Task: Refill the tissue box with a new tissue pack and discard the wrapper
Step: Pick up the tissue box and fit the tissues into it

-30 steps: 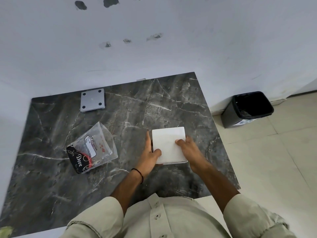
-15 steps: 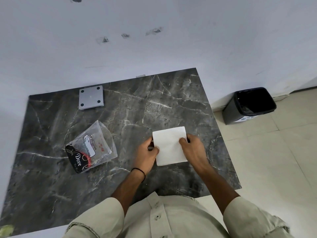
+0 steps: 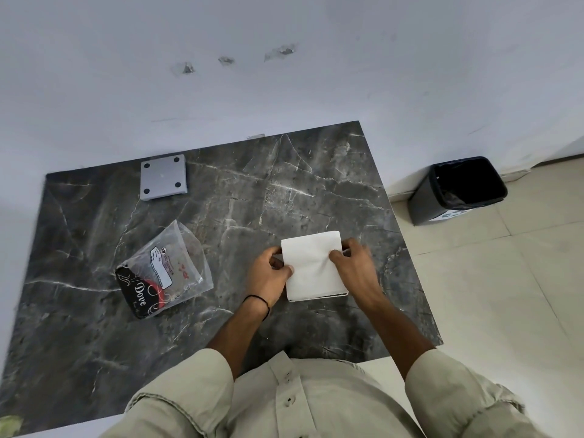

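A white stack of tissues (image 3: 313,267) sits in a shallow box on the dark marble table (image 3: 246,203), right of centre; only a thin rim of the box (image 3: 335,294) shows under it. My left hand (image 3: 268,275) pinches the stack's left edge. My right hand (image 3: 355,267) presses on its right edge. The empty clear plastic wrapper (image 3: 164,270), printed with "Dove", lies flat on the table to the left, apart from both hands. A grey square lid (image 3: 163,181) with black feet lies at the table's back left.
A black waste bin (image 3: 458,191) with a dark liner stands on the tiled floor to the right of the table, against the white wall. The table's right and near edges are close to my hands.
Both hands shifted a little further along the tissue stack's sides and press it down. The wrapper and the lid have stayed where they were.
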